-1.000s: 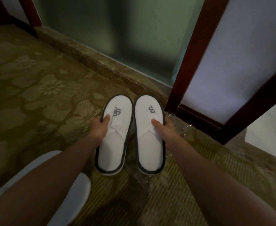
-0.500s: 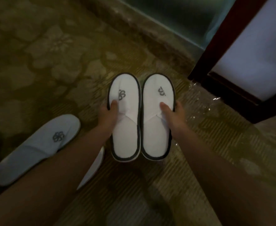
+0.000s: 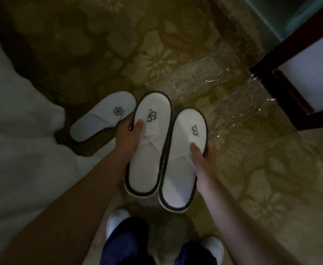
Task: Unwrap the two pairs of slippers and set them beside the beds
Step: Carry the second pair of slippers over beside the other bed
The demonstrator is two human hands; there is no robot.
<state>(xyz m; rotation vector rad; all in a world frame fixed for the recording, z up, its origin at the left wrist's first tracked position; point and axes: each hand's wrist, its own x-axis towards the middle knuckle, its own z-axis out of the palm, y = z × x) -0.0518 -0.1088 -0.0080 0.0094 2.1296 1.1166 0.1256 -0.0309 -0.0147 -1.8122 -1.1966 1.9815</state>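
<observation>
I hold two white slippers with dark edging side by side above the carpet. My left hand [image 3: 128,135] grips the left slipper [image 3: 148,144] at its outer edge, thumb on the upper. My right hand [image 3: 200,155] grips the right slipper [image 3: 183,157] the same way. A third white slipper [image 3: 103,115] with a grey flower logo lies on the floor to the left, beside the white bedding [image 3: 21,142]. Clear plastic wrapping [image 3: 239,92] lies flat on the carpet to the upper right.
The floor is a gold floral carpet [image 3: 156,54]. A dark wooden frame with a white panel [image 3: 298,77] stands at the right. My feet in white shoes [image 3: 116,220] and dark trousers show at the bottom.
The view has tilted down and turned left. Both held slippers have come away from the wall toward the bed side. The bedding, the floor slipper and my feet have come into view.
</observation>
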